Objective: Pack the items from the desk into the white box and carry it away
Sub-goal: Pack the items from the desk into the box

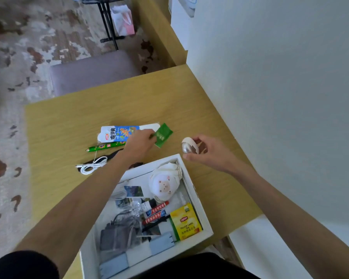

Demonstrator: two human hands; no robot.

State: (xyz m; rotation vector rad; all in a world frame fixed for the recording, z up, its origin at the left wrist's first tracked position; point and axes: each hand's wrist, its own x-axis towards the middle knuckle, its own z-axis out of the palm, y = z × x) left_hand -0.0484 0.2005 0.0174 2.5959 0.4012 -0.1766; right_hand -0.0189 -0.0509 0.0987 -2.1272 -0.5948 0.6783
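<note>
Head view: my left hand [139, 144] pinches a green sachet [162, 135] at its near-left corner, lifted just above the wooden desk [69, 121]. My right hand [207, 151] grips a silver egg-shaped object [186, 148] in its fingertips, just beyond the far right corner of the white box [201, 210]. The box sits at the near desk edge and holds a Lipton tea packet [186, 223], marker pens [156, 212], a pig-faced pouch [164, 183] and a dark charger [117, 234]. Left on the desk: a snack packet [117, 133], a green pen [105, 147] and a white cable [93, 165], all left of my left hand.
</note>
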